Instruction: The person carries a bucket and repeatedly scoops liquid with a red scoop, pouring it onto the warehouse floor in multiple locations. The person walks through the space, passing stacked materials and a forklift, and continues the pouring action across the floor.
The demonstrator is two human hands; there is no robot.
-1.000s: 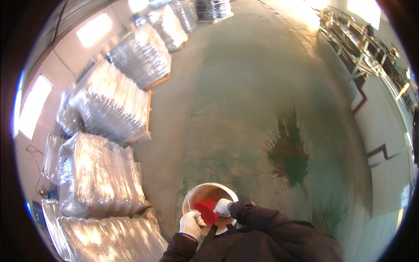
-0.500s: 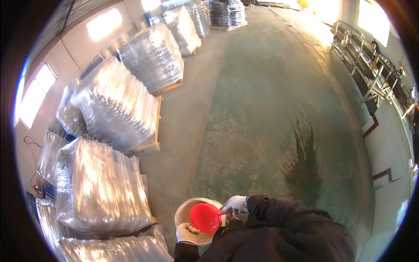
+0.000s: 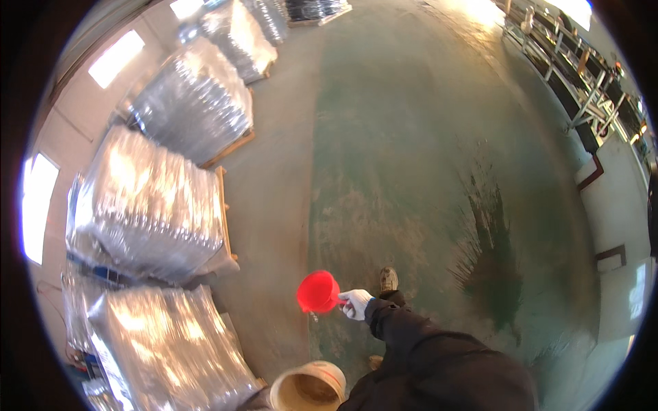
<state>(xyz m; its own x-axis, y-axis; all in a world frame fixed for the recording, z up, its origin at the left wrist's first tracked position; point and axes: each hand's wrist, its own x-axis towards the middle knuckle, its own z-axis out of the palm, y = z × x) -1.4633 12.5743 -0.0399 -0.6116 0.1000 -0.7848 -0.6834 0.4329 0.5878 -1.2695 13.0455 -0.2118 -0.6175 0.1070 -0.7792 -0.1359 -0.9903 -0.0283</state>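
Red scoop (image 3: 318, 292), handle gripped in R gloved hand (image 3: 355, 304), over green floor's (image 3: 391, 137) L edge; L hand out of frame, grip can't tell. Bucket (image 3: 295, 385) nr body. Open floor ahead, btwn wrapped stacks (image 3: 154, 205) & racks (image 3: 582, 89).

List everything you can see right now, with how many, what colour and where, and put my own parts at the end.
Scoop: one, red, in the right hand
Bucket: one, off-white, bottom edge
Wrapped stacks: at least six, silvery, down the left side
Pallets: several, wooden brown, under stacks
Windows: at least three, glaring white, left and upper right
Floor: one, green with a greyish strip, centre
Patch: one large, dark, on the floor at right
Rack: one or more, pale frame, upper right
Panels: several, whitish, right side
Shoes: two, greyish-brown, lower centre
Sleeve: one, dark, lower centre
Right hand: one, white-gloved, lower centre
Left hand: not visible
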